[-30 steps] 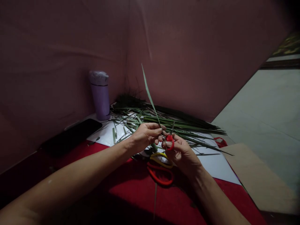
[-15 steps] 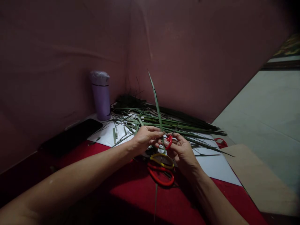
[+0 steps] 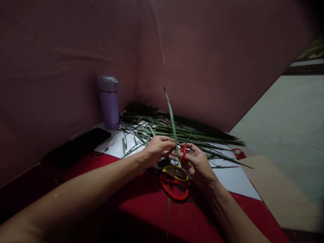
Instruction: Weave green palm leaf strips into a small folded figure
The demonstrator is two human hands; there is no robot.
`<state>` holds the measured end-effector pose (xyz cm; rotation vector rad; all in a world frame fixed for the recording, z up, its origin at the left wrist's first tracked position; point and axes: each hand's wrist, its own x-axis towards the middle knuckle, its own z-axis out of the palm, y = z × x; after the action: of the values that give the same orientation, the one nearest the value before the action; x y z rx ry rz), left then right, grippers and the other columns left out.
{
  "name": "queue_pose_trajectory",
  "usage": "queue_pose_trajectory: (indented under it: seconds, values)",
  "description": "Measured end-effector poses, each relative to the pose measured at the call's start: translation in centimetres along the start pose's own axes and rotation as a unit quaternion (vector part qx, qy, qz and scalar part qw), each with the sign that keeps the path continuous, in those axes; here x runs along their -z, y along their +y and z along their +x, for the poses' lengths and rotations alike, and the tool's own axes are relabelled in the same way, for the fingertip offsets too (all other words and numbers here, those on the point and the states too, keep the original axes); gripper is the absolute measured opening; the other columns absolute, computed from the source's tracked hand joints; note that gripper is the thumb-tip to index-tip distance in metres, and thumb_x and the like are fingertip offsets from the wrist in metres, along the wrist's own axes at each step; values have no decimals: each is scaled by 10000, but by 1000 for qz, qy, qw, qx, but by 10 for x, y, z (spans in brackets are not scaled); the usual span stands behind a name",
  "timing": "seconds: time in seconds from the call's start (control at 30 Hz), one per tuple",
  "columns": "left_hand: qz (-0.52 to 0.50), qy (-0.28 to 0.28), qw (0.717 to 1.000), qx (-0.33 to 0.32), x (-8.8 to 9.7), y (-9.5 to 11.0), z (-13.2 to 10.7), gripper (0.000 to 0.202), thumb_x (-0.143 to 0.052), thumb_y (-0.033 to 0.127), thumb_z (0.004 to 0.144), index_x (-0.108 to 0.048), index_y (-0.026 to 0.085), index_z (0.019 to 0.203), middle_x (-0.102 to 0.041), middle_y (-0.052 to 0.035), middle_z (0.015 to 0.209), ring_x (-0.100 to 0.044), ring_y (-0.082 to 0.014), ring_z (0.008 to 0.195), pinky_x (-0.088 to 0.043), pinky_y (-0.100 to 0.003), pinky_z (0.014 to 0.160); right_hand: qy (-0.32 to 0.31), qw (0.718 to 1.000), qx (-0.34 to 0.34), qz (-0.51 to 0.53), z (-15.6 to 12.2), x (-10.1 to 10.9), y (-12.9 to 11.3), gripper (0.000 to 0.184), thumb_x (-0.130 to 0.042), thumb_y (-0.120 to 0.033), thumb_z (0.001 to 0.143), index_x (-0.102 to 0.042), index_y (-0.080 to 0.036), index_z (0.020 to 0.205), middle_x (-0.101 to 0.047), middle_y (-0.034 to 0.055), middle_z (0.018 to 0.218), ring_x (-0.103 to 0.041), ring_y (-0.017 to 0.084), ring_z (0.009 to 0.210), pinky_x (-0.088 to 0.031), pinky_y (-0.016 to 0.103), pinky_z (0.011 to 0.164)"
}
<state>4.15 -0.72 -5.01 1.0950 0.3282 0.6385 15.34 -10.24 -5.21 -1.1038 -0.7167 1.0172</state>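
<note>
A long, narrow green leaf strip (image 3: 172,119) stands upright between my hands, its dark pointed tip at the top. My left hand (image 3: 157,148) pinches the strip's lower part between thumb and fingers. Small red-handled scissors (image 3: 183,154) sit in my right hand (image 3: 198,163), their blades pointing up and away; the right fingertips are close to the strip's lower end, and I cannot tell whether they touch it. Just below both hands, larger scissors (image 3: 174,196) with one yellow and one red handle loop lie on the red surface, their blades hidden.
Behind my hands a pile of long green leaves (image 3: 202,136) spreads over a white sheet (image 3: 233,179) on a red surface (image 3: 141,209). A purple tumbler (image 3: 110,108) and a dark phone (image 3: 93,140) are at the left. Pink walls (image 3: 192,67) meet behind the pile.
The leaf strip has slid down, so its tip is lower and slightly further right. The small scissors have tilted a little more upright. Both hands remain in nearly the same place.
</note>
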Motion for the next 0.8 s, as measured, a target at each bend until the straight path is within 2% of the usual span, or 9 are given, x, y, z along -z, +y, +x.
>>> queue_pose_trajectory:
  seconds: [0.13, 0.53, 0.8]
  values:
    - [7, 6, 1000, -1, -1, 0, -1, 118, -603, 112, 641, -591, 48, 740, -545, -29, 558, -490, -68, 417, -396, -179, 381, 2, 1000, -1, 1, 1, 1, 1, 363, -737, -158, 535, -539, -178, 839, -612, -18, 636, -522, 89, 482, -341, 166, 402]
    - [19, 40, 999, -6, -3, 1, 2, 58, -585, 108, 620, -582, 77, 668, -504, 1, 482, -448, -64, 379, -355, -183, 366, 22, 999, 20, -12, 0, 0, 2, 401, -765, -202, 515, -543, -188, 849, -593, -27, 639, -501, 82, 496, -356, 173, 418]
    - [28, 53, 998, -14, -4, 1, -1, 95, -618, 130, 605, -588, 83, 681, -495, 8, 490, -450, -65, 378, -344, -184, 363, 5, 1000, 19, -15, 1, -1, 3, 377, -745, -168, 526, -542, -185, 843, -555, -48, 579, -456, 63, 449, -312, 157, 384]
